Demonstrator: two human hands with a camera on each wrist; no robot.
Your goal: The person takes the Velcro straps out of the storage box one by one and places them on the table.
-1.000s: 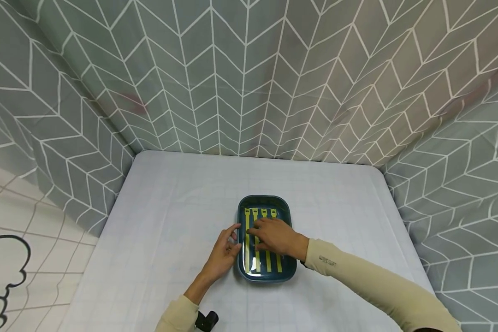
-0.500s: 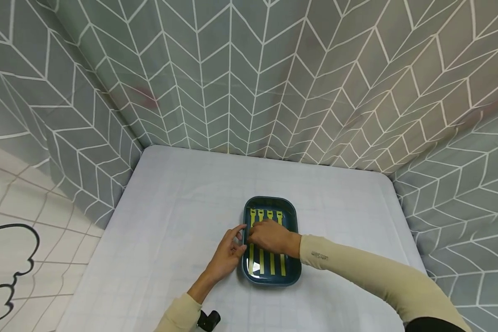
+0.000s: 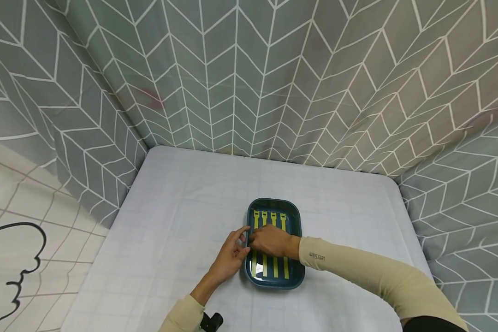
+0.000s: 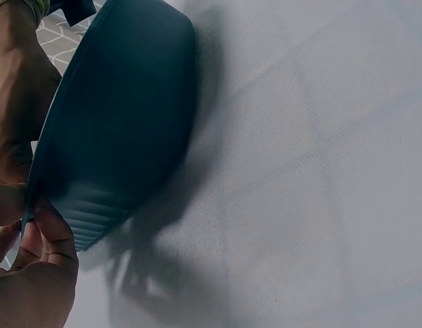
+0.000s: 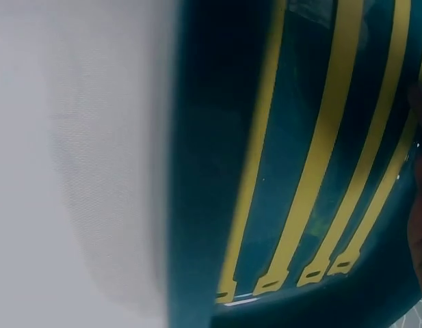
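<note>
The tray (image 3: 295, 220) rim is pinched by the left hand (image 3: 231, 255); the right hand (image 3: 271, 240), fingers hidden and grip undeterminable, covers the yellow strips (image 3: 275, 267); neighbouring strips could be dragged askew beneath it.

The head view looks forward and down from above and behind the hands, far enough back to take in the whole pale surface (image 3: 182, 221) and the patterned curtain (image 3: 249, 69) beyond them. The left wrist view sits very close, low beside the left hand (image 4: 33, 273) — it faces the outer wall of the dark tray (image 4: 122, 123) with the surface stretching away past it. The right wrist view is closer still, looking straight into that tray at the yellow strips (image 5: 320, 157). All three views share the tray — the head view alone shows it whole.
</note>
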